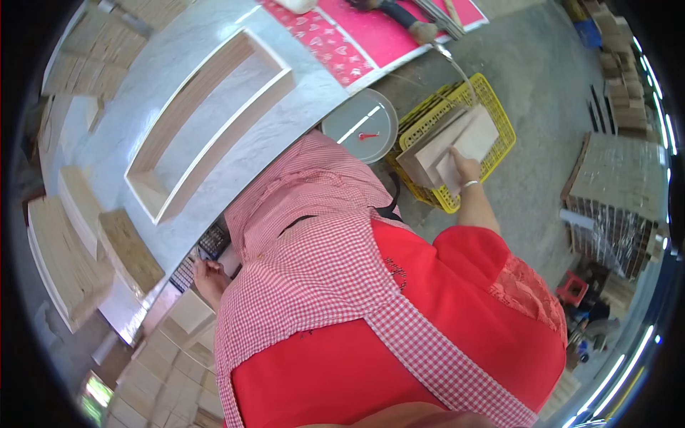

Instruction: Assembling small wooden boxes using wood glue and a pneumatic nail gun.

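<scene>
At the right, my right hand [465, 167] is closed on the edge of a thin, pale wooden board [477, 134]. This board leans among others in a yellow plastic basket [505, 118]. Down beside the table's near edge, my left hand [208, 279] has its fingers curled together. Whether anything is pinched in them is too small to make out. Close by that hand is a dark gridded tray [183, 274], partly hidden by the table. An open four-sided wooden frame [232, 146] lies on the white marbled table [278, 118].
Between table and basket stands a round pale top [357, 113] with a small red object [369, 135] on it. Curved wooden pieces [68, 260] crowd the table's left end. A power tool [399, 18] lies on the pink sheet [349, 32]. Wrapped stacks [617, 185] stand right.
</scene>
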Action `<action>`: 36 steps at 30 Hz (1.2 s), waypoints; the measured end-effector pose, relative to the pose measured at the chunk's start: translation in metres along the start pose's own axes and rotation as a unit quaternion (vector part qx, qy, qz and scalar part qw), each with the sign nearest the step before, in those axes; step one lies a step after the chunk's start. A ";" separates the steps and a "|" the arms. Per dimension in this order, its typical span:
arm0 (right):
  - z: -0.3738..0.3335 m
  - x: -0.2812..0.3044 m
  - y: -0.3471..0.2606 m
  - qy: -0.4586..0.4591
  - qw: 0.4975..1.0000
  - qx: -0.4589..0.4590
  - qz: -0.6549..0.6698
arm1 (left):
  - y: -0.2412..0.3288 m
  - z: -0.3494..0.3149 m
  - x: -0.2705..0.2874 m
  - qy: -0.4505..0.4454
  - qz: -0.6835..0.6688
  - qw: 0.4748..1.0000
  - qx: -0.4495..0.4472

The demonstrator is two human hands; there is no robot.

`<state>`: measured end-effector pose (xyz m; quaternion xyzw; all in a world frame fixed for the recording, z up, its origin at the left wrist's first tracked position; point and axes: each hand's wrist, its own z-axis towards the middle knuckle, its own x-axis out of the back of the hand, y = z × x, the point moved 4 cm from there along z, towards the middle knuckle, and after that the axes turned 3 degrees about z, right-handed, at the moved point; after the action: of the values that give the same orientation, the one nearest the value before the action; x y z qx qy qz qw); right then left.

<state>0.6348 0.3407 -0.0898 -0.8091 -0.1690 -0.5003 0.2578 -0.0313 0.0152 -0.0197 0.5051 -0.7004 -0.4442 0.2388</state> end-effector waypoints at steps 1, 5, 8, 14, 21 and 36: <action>0.006 -0.008 -0.003 -0.071 0.996 0.046 0.018 | 0.004 0.001 0.001 0.031 0.017 0.999 0.005; 0.026 0.055 -0.062 0.168 0.922 0.315 0.150 | 0.001 -0.017 -0.025 0.064 0.050 0.997 -0.017; 0.012 0.122 -0.139 0.069 0.881 0.384 0.268 | 0.023 -0.044 -0.033 0.042 0.048 0.998 -0.022; -0.181 0.139 -0.322 -0.137 0.675 0.716 0.115 | 0.073 -0.058 -0.056 0.034 0.262 0.944 -0.200; -0.377 0.078 -0.385 -0.216 0.393 0.890 -0.081 | 0.110 -0.052 -0.084 0.010 0.374 0.889 -0.265; -0.425 0.043 -0.414 -0.235 0.270 0.919 -0.166 | 0.141 -0.040 -0.112 0.064 0.437 0.815 -0.375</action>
<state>0.1266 0.4276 0.2070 -0.0710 -0.7003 0.1677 0.6902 -0.0272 0.1166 0.1345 0.0445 -0.6097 -0.4882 0.6229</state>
